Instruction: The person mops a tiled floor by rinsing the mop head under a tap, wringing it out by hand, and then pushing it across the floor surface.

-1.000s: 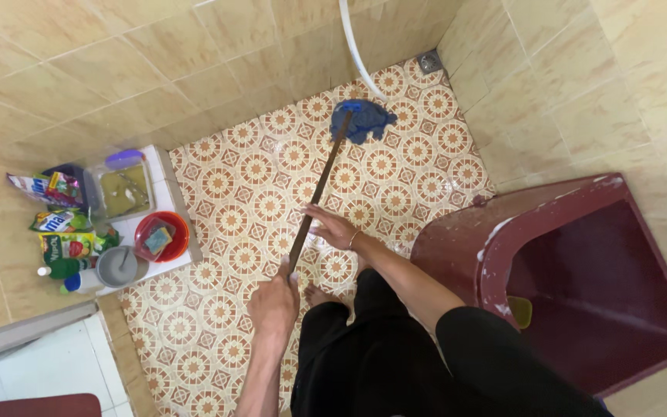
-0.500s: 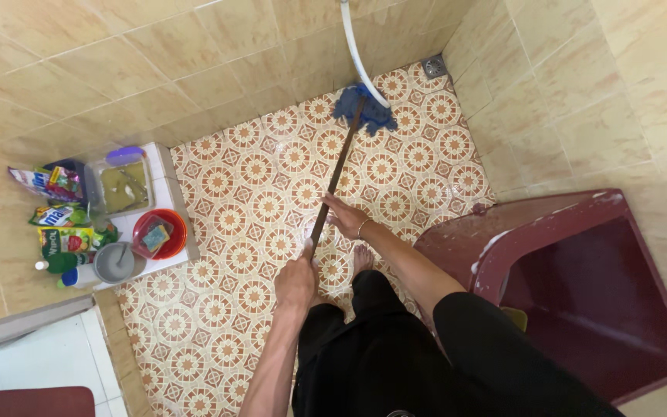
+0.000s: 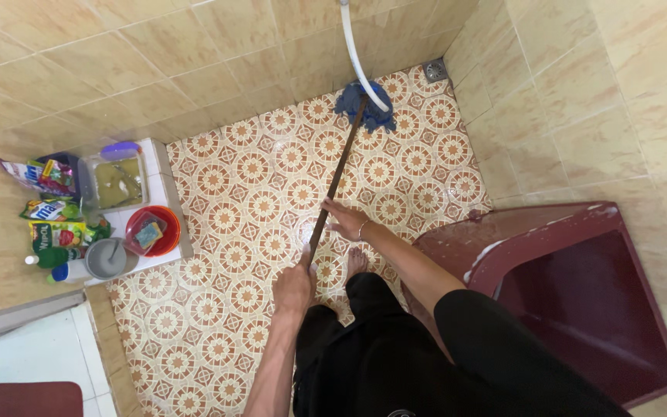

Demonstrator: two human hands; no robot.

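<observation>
While the left hand (image 3: 295, 287) stays clenched round the near end of the mop handle (image 3: 335, 179), the right hand (image 3: 347, 221) lies further up it with fingers loosely curled, grasping lightly. Since a second ago the blue mop head (image 3: 364, 106) has travelled from the middle of the patterned floor (image 3: 225, 216) to the far corner, where it now rests against the white hose (image 3: 358, 58), near the drain (image 3: 435, 69). So the stroke has reached the wall; the maroon basin (image 3: 573, 286) stands to the right.
</observation>
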